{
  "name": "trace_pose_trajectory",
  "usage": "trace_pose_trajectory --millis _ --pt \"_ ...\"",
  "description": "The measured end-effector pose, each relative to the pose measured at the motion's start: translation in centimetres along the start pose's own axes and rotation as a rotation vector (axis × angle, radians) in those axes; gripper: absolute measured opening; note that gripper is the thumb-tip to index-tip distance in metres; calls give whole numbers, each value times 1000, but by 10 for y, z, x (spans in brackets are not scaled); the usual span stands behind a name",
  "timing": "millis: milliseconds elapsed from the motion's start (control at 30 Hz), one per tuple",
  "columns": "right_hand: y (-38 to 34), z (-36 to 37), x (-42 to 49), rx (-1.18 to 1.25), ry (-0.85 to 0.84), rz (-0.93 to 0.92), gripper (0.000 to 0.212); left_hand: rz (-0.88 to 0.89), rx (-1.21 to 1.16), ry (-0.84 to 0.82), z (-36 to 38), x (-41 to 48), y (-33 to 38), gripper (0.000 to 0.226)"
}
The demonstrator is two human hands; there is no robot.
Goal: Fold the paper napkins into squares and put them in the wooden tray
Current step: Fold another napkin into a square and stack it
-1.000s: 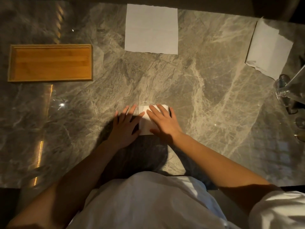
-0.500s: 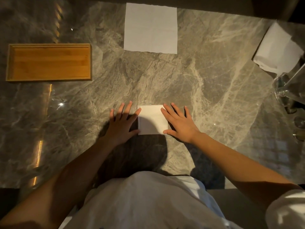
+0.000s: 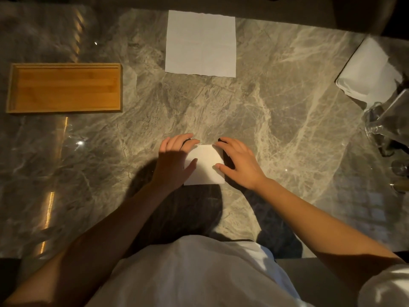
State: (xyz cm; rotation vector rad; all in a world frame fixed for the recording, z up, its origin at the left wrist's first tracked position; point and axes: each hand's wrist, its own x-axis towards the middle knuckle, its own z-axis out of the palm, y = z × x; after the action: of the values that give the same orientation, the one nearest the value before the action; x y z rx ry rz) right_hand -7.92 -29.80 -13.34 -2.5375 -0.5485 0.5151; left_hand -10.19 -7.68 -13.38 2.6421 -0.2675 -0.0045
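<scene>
1. At the upper left of the frame the wooden tray (image 3: 66, 89) lies on the bench (image 3: 276, 107). Nothing is in it, so no napkin has been delivered yet.
2. Just left of centre, the left hand (image 3: 174, 160) grips the left side of the folded napkin (image 3: 204, 165). Its thumb lies on the top face and its fingers curl at the far left corner.
3. The folded napkin lies flat on the bench at the centre of the frame, between both hands and well apart from the tray. It already looks close to square.
4. Straight above it, at the upper centre, an unfolded napkin (image 3: 200, 43) lies spread flat.
5. The right hand (image 3: 240, 165) grips the napkin's right side the same way, thumb on top and fingers curved round the far right corner. Whether the fingertips are under the edge cannot be told.
6. At the upper right lie more napkins (image 3: 369, 69), beside some glassware (image 3: 385, 120).
7. Judgement: the folding of this piece seems finished or nearly so. The next move calls for lifting it without letting the layers spring open, then carrying it up and left into the tray.
</scene>
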Motion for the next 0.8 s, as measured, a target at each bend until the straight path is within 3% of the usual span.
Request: trace_pose_trajectory --millis 300,433,600,800 --pt "13 -20 65 71 160 136 47 -95 -48 24 8 56 -25 40" --pt "26 -45 117 76 225 213 54 -168 -48 -32 4 104 -47 48" --pt "41 -74 181 -38 167 251 60 -249 58 -225 -7 180 -80 78" --pt "46 -79 232 -204 64 277 57 -279 155 -290 -2 227 -105 76"
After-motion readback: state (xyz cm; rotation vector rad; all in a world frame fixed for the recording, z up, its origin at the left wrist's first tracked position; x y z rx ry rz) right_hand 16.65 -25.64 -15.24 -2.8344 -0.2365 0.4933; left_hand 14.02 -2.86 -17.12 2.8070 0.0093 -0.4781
